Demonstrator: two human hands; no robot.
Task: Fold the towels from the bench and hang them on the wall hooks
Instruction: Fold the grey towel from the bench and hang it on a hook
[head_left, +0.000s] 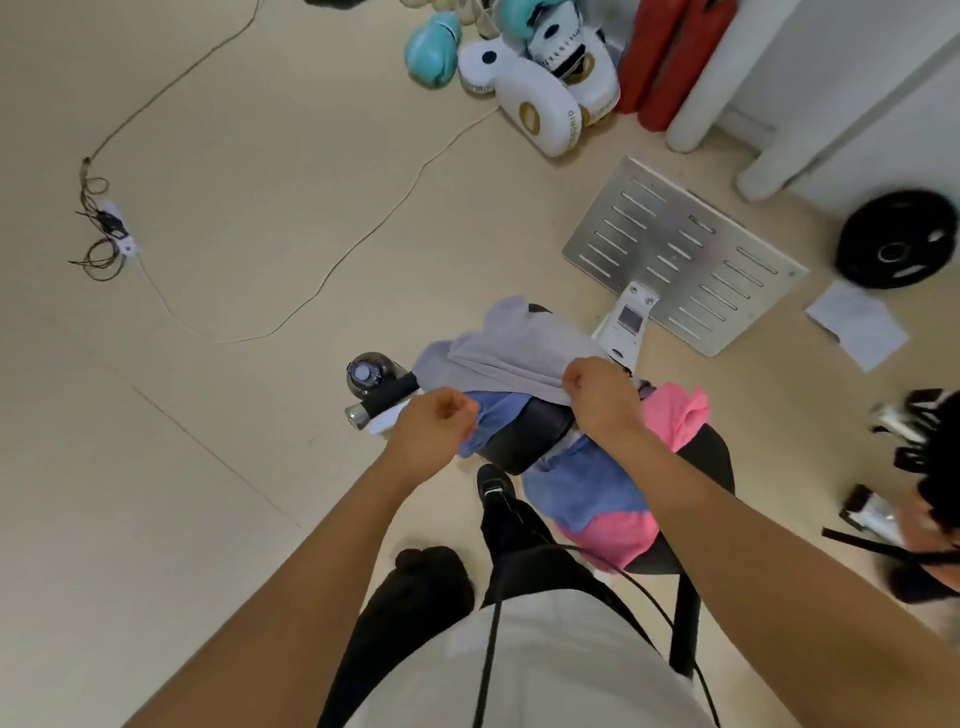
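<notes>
Head view looks down on your two arms reaching out over the black padded bench (524, 436), where the towels lie heaped. Your right hand (597, 395) is curled around the near edge of the grey towel (519, 348), which sits on the far end of the pile, draped over the pad. Your left hand (431, 426) is closed at the left edge of the blue towel (493, 410); whether it also pinches a grey corner, I cannot tell. Holding at two spread points likely lets you lift the cloth flat for a clean fold. A second blue towel (576, 488) and pink towels (675, 415) wait nearer and to the right, on the seat. A water bottle (371, 374) stands on the floor just left of the bench. No wall hooks show here.
</notes>
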